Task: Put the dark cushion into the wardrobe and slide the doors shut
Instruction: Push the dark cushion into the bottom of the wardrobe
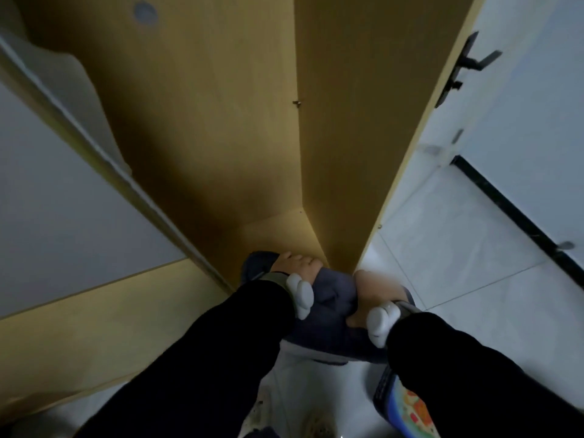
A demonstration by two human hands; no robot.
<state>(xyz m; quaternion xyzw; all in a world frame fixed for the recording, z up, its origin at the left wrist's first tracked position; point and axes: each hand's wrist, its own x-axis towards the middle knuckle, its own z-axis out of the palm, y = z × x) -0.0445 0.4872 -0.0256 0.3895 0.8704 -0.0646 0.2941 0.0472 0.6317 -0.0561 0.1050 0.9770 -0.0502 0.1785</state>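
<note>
One grey sliding door (47,184) stands at the left of one open wooden wardrobe (221,137). Two hands, the left hand (295,268) and the right hand (369,292), both grip one dark cushion (331,311) (partly inside) at the wardrobe's near floor edge.

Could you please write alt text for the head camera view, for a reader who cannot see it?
Both hands, left hand and right hand, grip a dark cushion at the bottom opening of an open wooden wardrobe. Black sleeves reach down from the camera; a grey sliding door sits at left, pale floor tiles at right.
</note>
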